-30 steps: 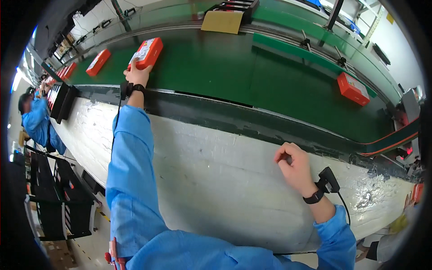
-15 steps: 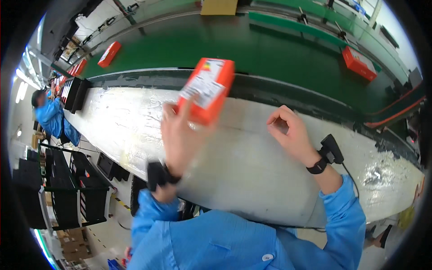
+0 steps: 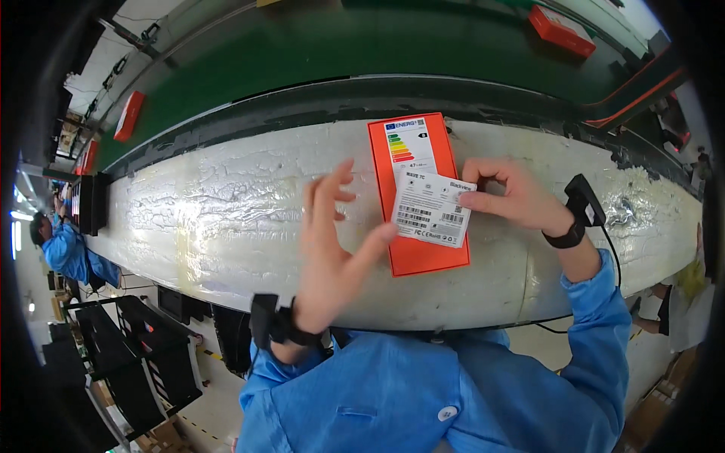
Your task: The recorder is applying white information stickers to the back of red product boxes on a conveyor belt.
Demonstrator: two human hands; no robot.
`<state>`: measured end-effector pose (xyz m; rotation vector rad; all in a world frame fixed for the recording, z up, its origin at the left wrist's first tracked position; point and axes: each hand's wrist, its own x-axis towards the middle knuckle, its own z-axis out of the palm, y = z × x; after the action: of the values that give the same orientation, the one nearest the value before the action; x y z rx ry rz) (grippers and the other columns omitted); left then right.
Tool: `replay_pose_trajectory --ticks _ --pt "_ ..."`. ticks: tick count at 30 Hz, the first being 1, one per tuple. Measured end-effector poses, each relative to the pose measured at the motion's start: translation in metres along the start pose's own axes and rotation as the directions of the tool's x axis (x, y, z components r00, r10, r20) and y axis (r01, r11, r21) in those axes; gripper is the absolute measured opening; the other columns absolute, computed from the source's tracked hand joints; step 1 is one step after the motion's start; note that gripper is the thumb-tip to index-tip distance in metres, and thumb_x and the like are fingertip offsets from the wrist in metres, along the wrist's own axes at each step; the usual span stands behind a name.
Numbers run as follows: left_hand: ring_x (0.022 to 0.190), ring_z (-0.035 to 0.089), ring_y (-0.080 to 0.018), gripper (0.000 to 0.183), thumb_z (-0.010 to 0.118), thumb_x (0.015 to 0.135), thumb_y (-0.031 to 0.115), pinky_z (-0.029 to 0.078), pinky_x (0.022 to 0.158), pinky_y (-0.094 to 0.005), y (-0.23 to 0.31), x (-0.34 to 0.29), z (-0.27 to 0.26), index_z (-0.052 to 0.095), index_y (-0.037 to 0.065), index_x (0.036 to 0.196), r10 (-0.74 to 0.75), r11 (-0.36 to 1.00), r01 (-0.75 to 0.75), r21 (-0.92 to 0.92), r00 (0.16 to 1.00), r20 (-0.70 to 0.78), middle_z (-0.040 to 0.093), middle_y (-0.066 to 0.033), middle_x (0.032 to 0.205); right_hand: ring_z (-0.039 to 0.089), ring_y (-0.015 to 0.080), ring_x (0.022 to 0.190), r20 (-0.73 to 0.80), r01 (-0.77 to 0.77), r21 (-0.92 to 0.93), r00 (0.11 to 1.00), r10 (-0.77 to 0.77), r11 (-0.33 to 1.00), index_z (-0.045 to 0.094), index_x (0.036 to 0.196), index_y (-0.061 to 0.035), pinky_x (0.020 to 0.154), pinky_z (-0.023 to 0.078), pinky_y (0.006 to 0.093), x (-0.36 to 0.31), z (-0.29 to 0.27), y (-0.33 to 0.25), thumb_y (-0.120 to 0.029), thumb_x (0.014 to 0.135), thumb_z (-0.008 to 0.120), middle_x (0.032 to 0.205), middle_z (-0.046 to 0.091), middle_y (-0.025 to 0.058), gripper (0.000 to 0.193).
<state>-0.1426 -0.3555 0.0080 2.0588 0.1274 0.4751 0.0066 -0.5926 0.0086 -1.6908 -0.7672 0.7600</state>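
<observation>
Trouble could start with the white label (image 3: pixel 432 208) in the head view, just right of the middle of the frame. I see it lying crooked over the orange box (image 3: pixel 429 259), with one corner poking past the box's right edge. It also covers the bottom of the label with coloured bars (image 3: pixel 410 140). The box lies flat on the bench (image 3: pixel 249 196), longer up and down than across.

The right hand (image 3: pixel 517 196) is narrow: its thumb is on the label's right corner, with a finger curled close by. I can't tell if it really pinches the paper. If it pulled hard, I think the corner could bend or rip. The left hand (image 3: pixel 328 241) is wide and holds nothing. Its thumb tip is at the box's left edge, but blur hides whether they touch. With no firm hold there, a tug could slide or turn the box. Also, the black cable (image 3: pixel 615 249) by the right wrist could snag if the arm swung fast.
</observation>
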Motion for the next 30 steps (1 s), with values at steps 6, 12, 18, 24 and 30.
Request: replay_pose_trajectory --ticks 6,12,18,24,30 --pt "0.094 0.061 -0.0123 0.047 0.08 0.076 0.012 0.049 0.082 -0.0272 0.018 0.042 0.0 0.061 0.003 0.118 -0.001 0.947 0.124 -0.296 0.924 0.383 0.066 -0.0063 0.106 0.052 0.0066 0.073 0.107 0.177 -0.201 0.982 -0.158 0.963 0.061 0.085 -0.0049 0.068 0.042 0.0239 0.007 0.008 -0.046 -0.012 0.086 0.072 0.078 0.058 -0.0043 0.014" --pt "0.081 0.068 -0.0105 0.024 0.079 0.082 0.011 0.054 0.073 -0.0244 0.019 0.052 0.015 0.067 0.001 0.099 -0.173 0.778 0.417 -0.471 0.862 0.476 0.071 -0.0064 0.091 0.052 0.0056 0.073 -0.126 0.072 0.059 0.99 -0.064 0.996 0.063 0.087 -0.0045 0.065 0.041 0.023 0.004 0.008 -0.044 -0.012 0.089 0.067 0.078 0.058 -0.0032 0.009" --pt "0.082 0.067 -0.0097 0.025 0.077 0.082 0.01 0.054 0.073 -0.0244 0.014 0.053 0.015 0.067 0.001 0.104 -0.168 0.799 0.396 -0.452 0.87 0.463 0.072 -0.0068 0.093 0.055 0.0064 0.075 -0.081 0.133 -0.088 0.987 -0.14 0.987 0.065 0.09 -0.0016 0.068 0.043 0.0216 0.007 0.004 -0.044 -0.013 0.091 0.061 0.081 0.061 -0.0009 0.013" --pt "0.09 0.067 -0.0105 0.031 0.076 0.084 0.008 0.054 0.079 -0.025 0.02 0.046 0.016 0.068 0.001 0.113 0.022 0.804 0.275 -0.527 0.872 0.489 0.071 -0.0075 0.101 0.059 0.0052 0.078 0.035 0.037 0.205 0.998 -0.045 0.978 0.067 0.092 -0.0004 0.072 0.046 0.023 0.01 0.007 -0.039 -0.016 0.088 0.066 0.086 0.066 0.0005 0.016" --pt "0.083 0.067 -0.0095 0.02 0.074 0.087 0.011 0.054 0.074 -0.0241 0.03 0.029 0.008 0.068 -0.002 0.1 -0.096 0.759 0.347 -0.551 0.897 0.432 0.073 -0.008 0.095 0.056 0.0044 0.075 0.031 -0.106 0.285 0.994 0.101 0.953 0.068 0.096 -0.004 0.068 0.045 0.0221 0.007 0.021 -0.042 -0.022 0.092 0.066 0.082 0.063 -0.0038 0.018"
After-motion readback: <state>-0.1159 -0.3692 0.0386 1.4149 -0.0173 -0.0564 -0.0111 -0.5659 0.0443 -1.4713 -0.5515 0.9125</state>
